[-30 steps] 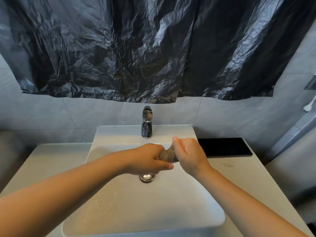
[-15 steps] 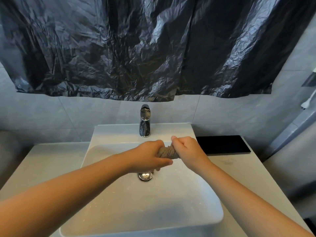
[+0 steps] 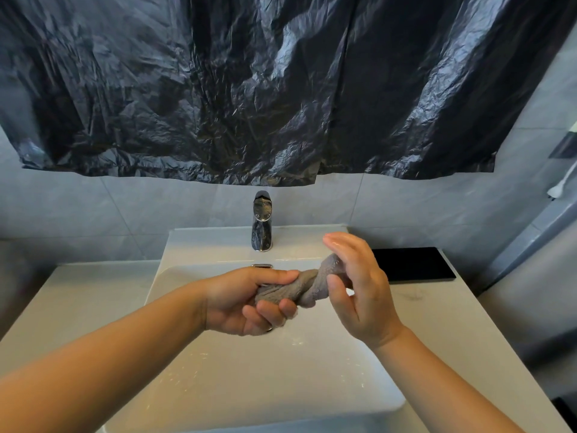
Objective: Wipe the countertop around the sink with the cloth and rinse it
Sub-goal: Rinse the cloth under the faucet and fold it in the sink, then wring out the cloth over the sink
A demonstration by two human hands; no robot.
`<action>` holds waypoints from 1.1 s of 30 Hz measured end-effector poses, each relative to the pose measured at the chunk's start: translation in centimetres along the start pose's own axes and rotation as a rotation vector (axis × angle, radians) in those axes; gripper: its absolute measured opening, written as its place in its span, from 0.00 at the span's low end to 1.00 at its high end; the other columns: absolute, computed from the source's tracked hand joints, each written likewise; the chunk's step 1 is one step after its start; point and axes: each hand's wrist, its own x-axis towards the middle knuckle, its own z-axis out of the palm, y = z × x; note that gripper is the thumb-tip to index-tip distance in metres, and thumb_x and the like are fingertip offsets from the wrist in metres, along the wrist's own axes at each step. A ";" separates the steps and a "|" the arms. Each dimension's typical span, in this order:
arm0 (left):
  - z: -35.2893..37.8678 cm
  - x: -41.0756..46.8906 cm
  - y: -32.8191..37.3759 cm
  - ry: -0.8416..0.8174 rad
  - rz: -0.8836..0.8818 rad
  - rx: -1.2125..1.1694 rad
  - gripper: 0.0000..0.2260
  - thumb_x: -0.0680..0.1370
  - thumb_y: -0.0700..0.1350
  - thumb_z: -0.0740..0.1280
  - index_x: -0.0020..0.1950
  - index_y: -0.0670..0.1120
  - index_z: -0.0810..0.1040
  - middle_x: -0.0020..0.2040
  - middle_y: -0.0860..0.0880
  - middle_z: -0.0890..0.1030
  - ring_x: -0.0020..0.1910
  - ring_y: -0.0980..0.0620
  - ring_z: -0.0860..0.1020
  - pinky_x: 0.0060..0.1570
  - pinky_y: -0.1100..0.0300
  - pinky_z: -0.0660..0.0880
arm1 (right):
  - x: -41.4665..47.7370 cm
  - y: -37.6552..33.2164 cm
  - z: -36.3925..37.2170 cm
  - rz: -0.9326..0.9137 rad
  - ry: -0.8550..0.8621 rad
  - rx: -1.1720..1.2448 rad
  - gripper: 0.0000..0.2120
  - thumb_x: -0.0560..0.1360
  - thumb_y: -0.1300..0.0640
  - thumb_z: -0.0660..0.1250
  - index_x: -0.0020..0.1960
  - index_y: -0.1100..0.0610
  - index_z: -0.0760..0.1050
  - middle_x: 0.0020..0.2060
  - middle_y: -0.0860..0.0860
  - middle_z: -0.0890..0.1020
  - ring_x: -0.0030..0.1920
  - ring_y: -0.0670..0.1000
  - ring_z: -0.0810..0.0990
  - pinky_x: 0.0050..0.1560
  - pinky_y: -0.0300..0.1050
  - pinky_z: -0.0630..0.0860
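A twisted grey cloth hangs over the white sink basin, in front of the chrome faucet. My left hand grips the cloth's left end with its fingers curled round it. My right hand has its fingers stretched out straight. The cloth's right end lies against that palm, between thumb and fingers. No water runs from the faucet. Pale countertop lies on both sides of the basin. The left hand hides the drain.
A flat black tray lies on the countertop at the back right. Crumpled black plastic sheeting hangs on the tiled wall above the faucet. A grey panel stands at the right of the counter.
My right hand has loosened from a closed fist round the cloth, and its fingers are now straight. More of the twisted cloth shows between my hands. My left hand keeps its grip.
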 end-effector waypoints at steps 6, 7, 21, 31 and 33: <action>1.0 -0.4 0.7 0.050 0.052 0.391 0.18 0.77 0.49 0.67 0.61 0.40 0.71 0.41 0.49 0.72 0.31 0.58 0.67 0.25 0.70 0.64 | 1.4 0.2 0.3 0.073 -0.007 0.074 0.18 0.79 0.49 0.59 0.48 0.59 0.82 0.36 0.49 0.82 0.36 0.47 0.80 0.36 0.45 0.77; 1.2 -0.5 0.7 0.078 0.049 0.431 0.16 0.77 0.47 0.66 0.60 0.40 0.71 0.41 0.49 0.72 0.31 0.57 0.67 0.25 0.70 0.64 | 1.4 0.2 0.4 0.100 -0.026 0.080 0.16 0.78 0.50 0.59 0.44 0.58 0.82 0.34 0.48 0.82 0.35 0.47 0.79 0.35 0.44 0.76; 1.1 4.0 -2.2 0.889 0.113 1.719 0.13 0.81 0.55 0.56 0.52 0.47 0.70 0.42 0.51 0.73 0.41 0.50 0.74 0.39 0.56 0.69 | -0.8 2.5 3.0 0.743 -0.366 0.126 0.16 0.68 0.46 0.54 0.26 0.53 0.67 0.25 0.53 0.71 0.29 0.51 0.69 0.33 0.57 0.74; 0.6 6.7 -3.7 0.989 0.236 1.846 0.11 0.81 0.55 0.56 0.49 0.48 0.67 0.40 0.50 0.72 0.36 0.48 0.72 0.35 0.56 0.64 | -2.1 3.5 2.1 0.862 -0.368 0.225 0.14 0.68 0.50 0.55 0.28 0.57 0.64 0.26 0.53 0.66 0.31 0.51 0.63 0.34 0.49 0.62; 0.6 6.7 -4.0 1.016 0.279 1.764 0.11 0.80 0.55 0.58 0.48 0.49 0.67 0.40 0.51 0.74 0.37 0.49 0.73 0.34 0.56 0.65 | -2.5 3.2 1.0 0.803 -0.358 0.233 0.13 0.71 0.51 0.55 0.32 0.57 0.68 0.31 0.55 0.72 0.33 0.54 0.68 0.34 0.48 0.65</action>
